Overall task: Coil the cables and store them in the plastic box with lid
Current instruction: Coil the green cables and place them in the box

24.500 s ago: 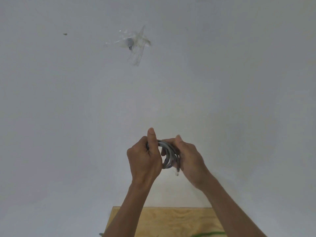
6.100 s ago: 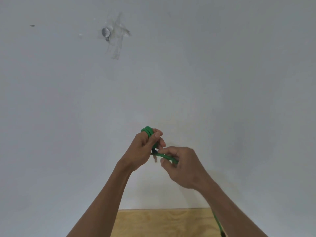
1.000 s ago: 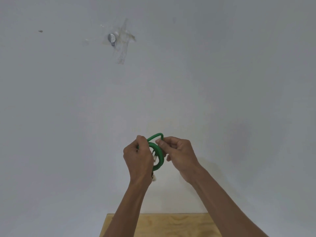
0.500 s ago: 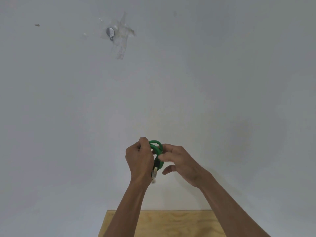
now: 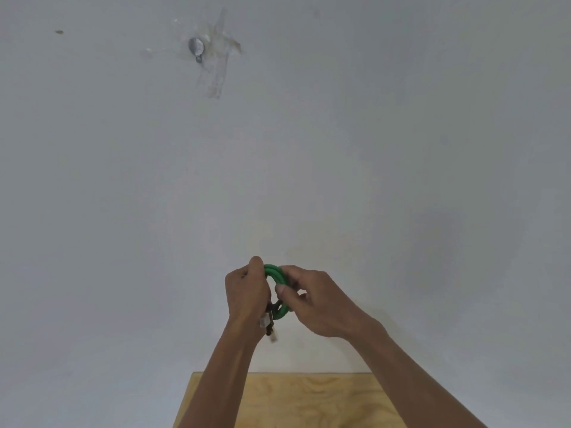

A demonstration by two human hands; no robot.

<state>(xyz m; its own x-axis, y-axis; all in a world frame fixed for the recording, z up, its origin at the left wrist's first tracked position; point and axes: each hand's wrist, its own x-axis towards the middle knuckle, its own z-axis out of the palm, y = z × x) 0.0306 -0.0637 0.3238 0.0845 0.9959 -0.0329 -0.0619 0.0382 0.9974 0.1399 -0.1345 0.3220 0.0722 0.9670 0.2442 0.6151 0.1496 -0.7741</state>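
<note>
Left hand (image 5: 245, 293) is closed around the 9 o'clock side of the green cable coil (image 5: 276, 274). 2 connector ends, apparently clear plugs (image 5: 268, 327), hang at 6 o'clock. Right hand (image 5: 315, 299) pinches the coil's 3 o'clock side. Wooden board (image 5: 309, 400) lies below.

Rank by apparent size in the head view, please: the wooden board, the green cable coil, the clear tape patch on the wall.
1. Wooden board, largest, though cut by the frame edge.
2. Clear tape patch.
3. Green cable coil, smallest, but both hands hide part of it and it is nearer than the tape, so this pair is unsure.
</note>
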